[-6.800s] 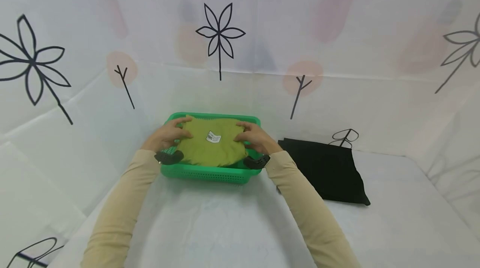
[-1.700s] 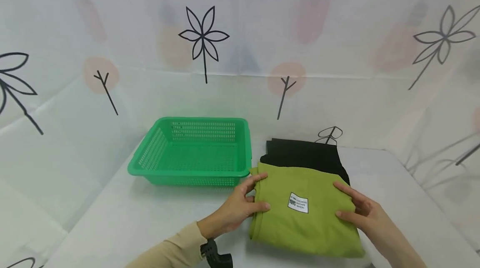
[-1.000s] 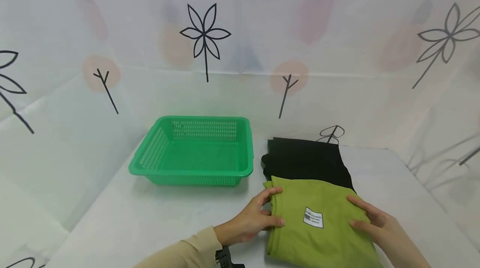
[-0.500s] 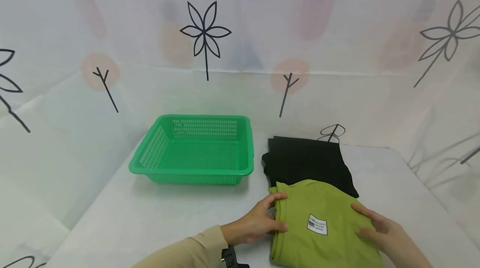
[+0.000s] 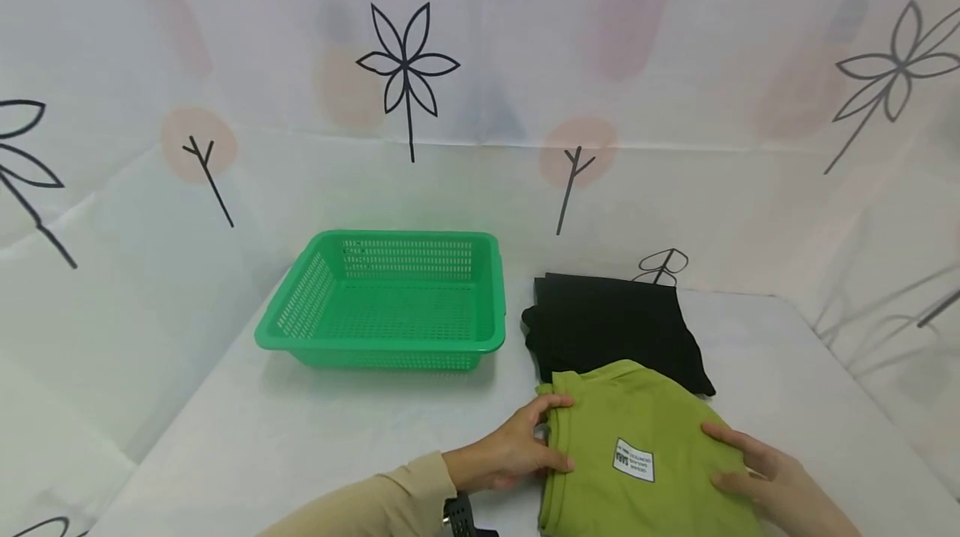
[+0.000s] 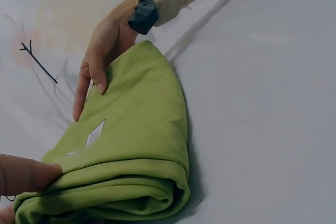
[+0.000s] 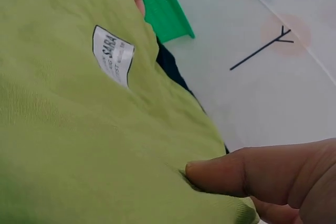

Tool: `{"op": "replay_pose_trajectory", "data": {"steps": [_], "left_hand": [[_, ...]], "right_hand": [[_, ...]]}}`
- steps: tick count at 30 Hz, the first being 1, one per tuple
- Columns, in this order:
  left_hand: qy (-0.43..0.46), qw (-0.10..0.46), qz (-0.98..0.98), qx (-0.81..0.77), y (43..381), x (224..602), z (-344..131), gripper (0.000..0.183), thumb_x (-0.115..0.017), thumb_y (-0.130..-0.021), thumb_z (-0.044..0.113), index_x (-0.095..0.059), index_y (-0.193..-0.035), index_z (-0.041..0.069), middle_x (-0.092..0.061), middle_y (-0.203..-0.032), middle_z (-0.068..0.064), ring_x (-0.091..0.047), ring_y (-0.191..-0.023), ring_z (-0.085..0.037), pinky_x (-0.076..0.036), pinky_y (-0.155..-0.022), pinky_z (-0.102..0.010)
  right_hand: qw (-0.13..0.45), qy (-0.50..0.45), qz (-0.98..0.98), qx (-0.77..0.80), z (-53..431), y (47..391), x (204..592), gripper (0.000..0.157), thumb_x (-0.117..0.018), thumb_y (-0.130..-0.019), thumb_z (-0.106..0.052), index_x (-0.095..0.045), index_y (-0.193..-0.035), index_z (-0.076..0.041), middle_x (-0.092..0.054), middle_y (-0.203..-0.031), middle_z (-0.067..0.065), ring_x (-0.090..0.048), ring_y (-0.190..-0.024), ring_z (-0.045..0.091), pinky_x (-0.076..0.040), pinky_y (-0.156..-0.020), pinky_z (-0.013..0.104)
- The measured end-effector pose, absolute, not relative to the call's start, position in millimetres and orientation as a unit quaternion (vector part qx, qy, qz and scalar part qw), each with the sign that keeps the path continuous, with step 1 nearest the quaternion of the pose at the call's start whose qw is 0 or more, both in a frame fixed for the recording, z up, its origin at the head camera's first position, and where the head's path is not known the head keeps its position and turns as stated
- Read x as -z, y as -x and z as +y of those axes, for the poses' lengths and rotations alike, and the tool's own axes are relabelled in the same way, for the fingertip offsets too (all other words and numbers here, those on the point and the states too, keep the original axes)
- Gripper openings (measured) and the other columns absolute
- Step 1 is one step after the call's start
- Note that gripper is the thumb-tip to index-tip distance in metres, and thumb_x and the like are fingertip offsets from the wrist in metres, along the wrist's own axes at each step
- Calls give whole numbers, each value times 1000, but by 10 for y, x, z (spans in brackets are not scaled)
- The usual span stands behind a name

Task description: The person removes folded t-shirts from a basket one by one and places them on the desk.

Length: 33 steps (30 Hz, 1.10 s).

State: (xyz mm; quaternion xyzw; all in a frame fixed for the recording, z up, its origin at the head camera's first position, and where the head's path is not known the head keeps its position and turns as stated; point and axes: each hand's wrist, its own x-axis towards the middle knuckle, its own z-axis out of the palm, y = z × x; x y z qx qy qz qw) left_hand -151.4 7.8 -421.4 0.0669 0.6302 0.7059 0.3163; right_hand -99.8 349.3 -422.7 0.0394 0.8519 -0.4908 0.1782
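A folded green garment (image 5: 600, 412) with a white printed label (image 5: 634, 460) lies at the front right in the head view. My left hand (image 5: 513, 447) pinches its layered left edge, thumb on top. On the opposite side, my right hand (image 5: 776, 479) pinches the right edge; the right wrist view has that thumb (image 7: 226, 174) pressing a crease into the cloth. Rolled, stacked layers show at the near end of the garment (image 6: 131, 103) in the left wrist view. Behind it is a folded black cloth (image 5: 611, 324), its front part overlapped by the green one.
A green plastic basket (image 5: 382, 346) with slotted walls stands at the back left, nothing inside. White sheeting with flower drawings (image 5: 405, 66) hangs behind the white-covered table (image 5: 337, 437).
The green garment has left the basket, carried in both hands to the front right. Over the last second it came down and closer, baring more black cloth; both grips stayed.
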Motion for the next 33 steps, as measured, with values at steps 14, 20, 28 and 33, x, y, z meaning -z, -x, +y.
{"op": "replay_pose_trajectory", "data": {"steps": [14, 20, 28, 33], "left_hand": [[-50, 337, 650, -679, 1556, 4185, 43, 72, -68, -74, -24, -53, -130, 19, -34, -138, -14, -49, -104, -28, -52, -69, -41], [-52, 353, 646, -675, 1564, 4174, 22, 71, -66, -76, -23, -52, -131, 19, -36, -133, -15, -53, -98, -27, -55, -68, -46], [-62, 347, 649, -674, 1604, 4164, -115, 61, -65, -79, -19, -55, -128, 15, -45, -109, -14, -55, -84, -23, -54, -61, -36], [-105, 301, 689, -651, 1668, 4093, -270, 38, -67, -83, -8, -63, -117, 8, -56, -99, -10, -56, -76, -20, -51, -59, -32]], "right_hand": [[183, -27, 852, 489, 3565, 998, 4315, 68, -68, -91, -21, -34, -147, -1, -47, -130, 28, -57, -107, 24, -53, -77, 32], [183, 0, 848, 497, 3605, 992, 4311, 61, -66, -93, -18, -39, -147, -8, -49, -129, 26, -57, -99, 7, -53, -77, 31], [154, -43, 887, 434, 3612, 1038, 4246, 64, -67, -92, -23, -38, -141, 6, -55, -123, 27, -60, -101, 29, -53, -75, 35], [109, -21, 897, 428, 3689, 1095, 4190, 56, -62, -96, -22, -39, -139, 6, -52, -127, 33, -61, -100, 15, -54, -70, 38]]}}
